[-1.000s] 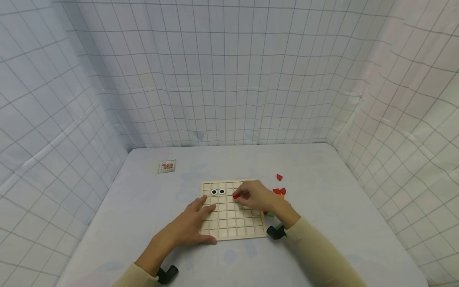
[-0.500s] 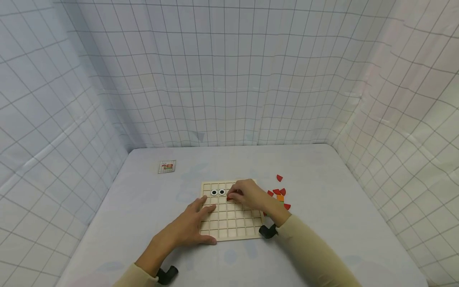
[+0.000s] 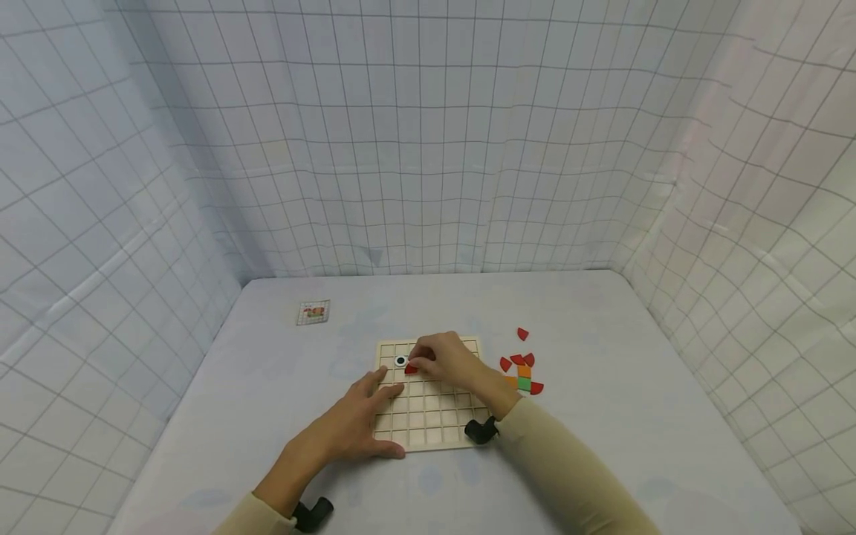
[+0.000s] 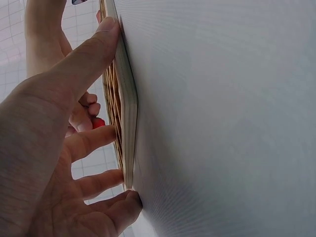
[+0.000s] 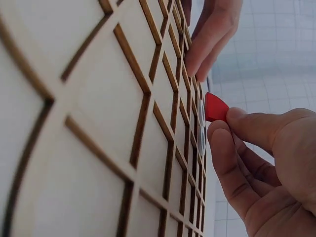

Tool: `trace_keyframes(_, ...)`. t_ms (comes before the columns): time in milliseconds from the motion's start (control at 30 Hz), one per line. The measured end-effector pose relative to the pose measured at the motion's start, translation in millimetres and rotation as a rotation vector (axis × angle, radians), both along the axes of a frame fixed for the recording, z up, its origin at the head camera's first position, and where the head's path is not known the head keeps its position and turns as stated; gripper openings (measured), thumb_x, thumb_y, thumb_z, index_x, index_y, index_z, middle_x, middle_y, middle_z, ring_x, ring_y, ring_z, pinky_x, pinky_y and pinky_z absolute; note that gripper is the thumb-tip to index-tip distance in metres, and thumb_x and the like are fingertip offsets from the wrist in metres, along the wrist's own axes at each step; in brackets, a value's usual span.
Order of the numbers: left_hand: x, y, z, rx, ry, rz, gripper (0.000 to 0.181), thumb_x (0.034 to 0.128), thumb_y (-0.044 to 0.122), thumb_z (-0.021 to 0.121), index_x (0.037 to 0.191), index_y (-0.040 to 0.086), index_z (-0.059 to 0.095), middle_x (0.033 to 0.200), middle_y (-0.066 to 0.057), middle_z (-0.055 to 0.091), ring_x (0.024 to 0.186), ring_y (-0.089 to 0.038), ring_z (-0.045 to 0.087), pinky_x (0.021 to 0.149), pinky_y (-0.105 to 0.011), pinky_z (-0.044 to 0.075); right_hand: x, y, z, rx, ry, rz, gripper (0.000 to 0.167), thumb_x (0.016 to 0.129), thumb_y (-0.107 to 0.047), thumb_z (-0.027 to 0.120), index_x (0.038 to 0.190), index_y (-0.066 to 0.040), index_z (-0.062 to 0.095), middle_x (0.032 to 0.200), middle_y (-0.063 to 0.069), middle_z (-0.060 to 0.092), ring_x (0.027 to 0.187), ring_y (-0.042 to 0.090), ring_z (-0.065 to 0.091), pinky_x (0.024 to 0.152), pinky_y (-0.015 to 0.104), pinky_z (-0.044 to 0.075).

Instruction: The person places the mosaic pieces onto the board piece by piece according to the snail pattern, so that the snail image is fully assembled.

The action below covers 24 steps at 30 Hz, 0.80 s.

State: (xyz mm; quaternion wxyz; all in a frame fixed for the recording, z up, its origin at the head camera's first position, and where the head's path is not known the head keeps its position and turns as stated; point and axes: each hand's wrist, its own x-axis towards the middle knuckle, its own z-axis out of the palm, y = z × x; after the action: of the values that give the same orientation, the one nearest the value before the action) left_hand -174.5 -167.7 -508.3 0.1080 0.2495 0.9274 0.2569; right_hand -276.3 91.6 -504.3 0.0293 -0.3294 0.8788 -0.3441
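Observation:
My right hand (image 3: 456,364) pinches a red quarter-round tile (image 5: 216,107) between thumb and fingertips, just over the upper left part of the wooden grid board (image 3: 433,431). In the right wrist view the tile is held on edge near two round eye tiles (image 5: 201,140); whether it touches them I cannot tell. From the head view one eye tile (image 3: 400,361) shows, while my right fingers cover the other. My left hand (image 3: 354,422) rests spread on the board's left side, fingertips on the grid and thumb at the near edge.
Right of the board lie several loose red quarter-round tiles (image 3: 537,388), orange squares (image 3: 524,371) and a green square (image 3: 524,384). A small picture card (image 3: 313,312) lies at the far left of the white table (image 3: 602,349). Gridded white curtains (image 3: 428,148) surround it.
My right hand has moved left across the board with the red tile, from right of the eye tiles to over them, uncovering more loose tiles. My left hand has stayed put.

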Motion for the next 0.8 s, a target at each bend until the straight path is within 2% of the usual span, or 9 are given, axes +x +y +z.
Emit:
trace_keyframes(233,0.8,0.0,1.3,-0.005,-0.01,0.016,0.116,0.0836,0.062,0.103,0.174,0.01,0.053,0.191,-0.027,0.028,0.174,-0.062,0.03,0.131,-0.079,0.044,-1.7,-13,-6.2,0.023,-0.029,-0.013,0.008,0.113,-0.014,0.079,0.113,-0.01,0.086,0.105,0.003,0.088,0.091,0.006,0.073,0.086,0.026,0.062)
trace_keyframes(800,0.0,-0.1,-0.3,-0.008,-0.002,0.021,0.119,0.083,0.064,0.103,0.176,0.012,0.05,0.191,-0.027,0.029,0.174,-0.062,0.032,0.126,-0.08,0.049,2.0,-27,-4.0,0.119,0.014,-0.028,0.01,0.112,-0.015,0.081,0.112,-0.01,0.09,0.106,0.005,0.087,0.096,0.013,0.077,0.087,0.028,0.062)
